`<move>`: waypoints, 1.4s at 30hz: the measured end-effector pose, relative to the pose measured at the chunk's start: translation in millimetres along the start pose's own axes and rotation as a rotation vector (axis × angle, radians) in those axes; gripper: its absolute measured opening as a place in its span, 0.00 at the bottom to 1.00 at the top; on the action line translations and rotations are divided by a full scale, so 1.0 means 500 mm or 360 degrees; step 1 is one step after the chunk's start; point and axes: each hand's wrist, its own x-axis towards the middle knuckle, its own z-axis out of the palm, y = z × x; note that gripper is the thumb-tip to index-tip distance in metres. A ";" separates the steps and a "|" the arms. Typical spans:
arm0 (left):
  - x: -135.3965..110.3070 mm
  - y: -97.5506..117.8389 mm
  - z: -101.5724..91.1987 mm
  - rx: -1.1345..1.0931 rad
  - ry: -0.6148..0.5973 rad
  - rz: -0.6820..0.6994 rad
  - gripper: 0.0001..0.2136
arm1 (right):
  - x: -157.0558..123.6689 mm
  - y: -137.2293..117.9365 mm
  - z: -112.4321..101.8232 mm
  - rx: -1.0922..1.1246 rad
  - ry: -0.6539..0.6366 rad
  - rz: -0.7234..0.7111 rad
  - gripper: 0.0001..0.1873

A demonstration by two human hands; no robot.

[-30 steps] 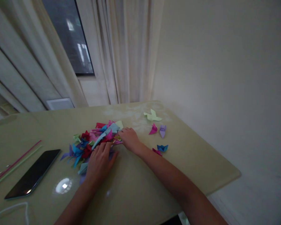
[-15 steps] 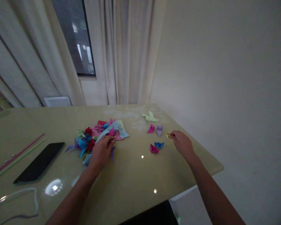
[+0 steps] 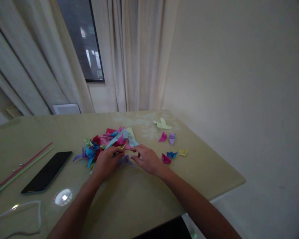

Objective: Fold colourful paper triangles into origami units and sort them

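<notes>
The left hand [image 3: 106, 162] is half curled at the near edge of a pile of folded paper [image 3: 91, 151], its fingertips bent down; whether they grip a piece, I cannot tell. The right hand [image 3: 150, 161] faces it from just beside the pile's right edge, partly open — thumb and forefinger stand apart, with a gap showing between them. A purple paper piece [image 3: 125, 160] lies between the two hands, slightly nearer the body than the fingertips.

A light blue paper [image 3: 124, 133] lies on the pile, beyond both hands. To the right of the right hand, a magenta paper [image 3: 166, 159], a blue paper [image 3: 171, 155] and a yellow paper [image 3: 182, 152] sit in a loose row; beyond them are a pink paper [image 3: 162, 136], a lilac paper [image 3: 172, 138] and, farthest, a pale green paper [image 3: 162, 124]. Well left of the left hand lies a phone [image 3: 47, 172] — dark-screened, flat on the table [image 3: 129, 209].
</notes>
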 end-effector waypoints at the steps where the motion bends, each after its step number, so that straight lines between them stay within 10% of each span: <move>1: -0.001 0.006 0.004 -0.0081 0.0069 -0.0050 0.11 | 0.017 -0.005 0.018 0.0163 -0.0025 -0.0006 0.18; 13: -0.004 0.013 -0.017 0.0286 0.0582 -0.0002 0.15 | 0.001 0.059 0.046 0.0482 -0.0010 0.0171 0.18; 22: -0.026 0.047 0.055 -0.0053 0.0266 0.0166 0.16 | 0.011 0.042 0.040 0.1251 0.0197 0.0249 0.13; 28: -0.029 0.052 0.062 -0.0340 0.0458 -0.0105 0.20 | 0.002 0.019 0.035 0.0765 0.0609 0.0212 0.11; 35: -0.035 0.061 0.075 -0.0784 0.0370 -0.0177 0.23 | -0.012 -0.002 0.034 0.0360 0.0406 -0.0174 0.24; 42: -0.032 0.053 0.078 -0.0558 0.0261 -0.0033 0.19 | -0.001 0.023 0.010 0.0346 0.0726 0.0095 0.08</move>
